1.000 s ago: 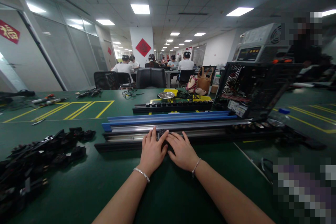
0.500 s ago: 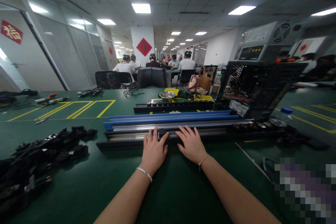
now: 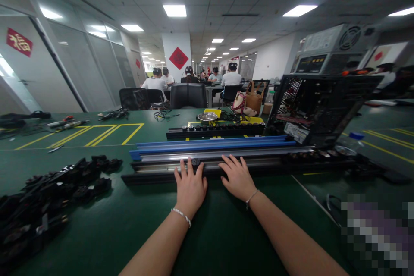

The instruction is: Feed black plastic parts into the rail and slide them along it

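Note:
My left hand [image 3: 190, 187] lies palm down with fingers apart over the near black and silver rail [image 3: 155, 167]. A small black block [image 3: 196, 161] sits in the rail's channel, between the tips of its middle and index fingers; whether they press on it is hard to tell. To the right, my right hand [image 3: 238, 180] rests with spread fingers on the same rail and grips nothing. Just behind runs a blue rail [image 3: 210, 142], parallel to the near one. A row of small dark parts [image 3: 310, 155] sits at the rail's right end.
Black parts [image 3: 74, 181] are heaped on the left of the green table [image 3: 207, 233]. An opened computer case [image 3: 323, 108] with power supplies [image 3: 333, 47] on top stands right. Behind the rails are a metal dish [image 3: 207, 117] and another black rail [image 3: 223, 130]. Seated people work farther back.
The small black block has shifted slightly left along the rail, and my left hand's fingers have moved left with it. My right hand stays almost in place. The view has turned a little.

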A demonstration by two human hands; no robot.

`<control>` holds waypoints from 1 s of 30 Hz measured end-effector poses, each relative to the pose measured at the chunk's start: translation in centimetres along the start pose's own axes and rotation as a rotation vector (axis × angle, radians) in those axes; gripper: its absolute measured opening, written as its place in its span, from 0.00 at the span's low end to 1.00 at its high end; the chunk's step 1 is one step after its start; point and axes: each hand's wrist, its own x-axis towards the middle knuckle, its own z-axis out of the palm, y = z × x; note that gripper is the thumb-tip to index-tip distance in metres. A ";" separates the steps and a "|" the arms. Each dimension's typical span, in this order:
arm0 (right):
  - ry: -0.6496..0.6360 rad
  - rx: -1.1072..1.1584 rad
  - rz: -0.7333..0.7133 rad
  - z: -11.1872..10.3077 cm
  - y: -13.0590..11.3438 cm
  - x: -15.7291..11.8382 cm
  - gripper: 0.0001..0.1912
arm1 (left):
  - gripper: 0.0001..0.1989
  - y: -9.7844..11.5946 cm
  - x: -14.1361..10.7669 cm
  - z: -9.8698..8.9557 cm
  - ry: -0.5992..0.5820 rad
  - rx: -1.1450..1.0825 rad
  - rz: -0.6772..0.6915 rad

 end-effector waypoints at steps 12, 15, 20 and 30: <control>-0.015 -0.005 0.003 -0.1 -0.1 0.0 0.20 | 0.25 0.0 0.3 0.0 -0.021 0.022 -0.054; -0.014 -0.004 -0.002 -0.1 -0.1 0.0 0.20 | 0.25 -0.1 0.3 0.0 -0.020 0.046 -0.059; -0.009 -0.004 -0.003 0.0 0.0 -0.1 0.19 | 0.24 -0.5 0.2 0.0 0.010 0.081 -0.063; -0.021 0.000 -0.002 -0.3 0.0 -0.1 0.19 | 0.25 -1.0 0.4 -0.3 -0.012 0.078 -0.132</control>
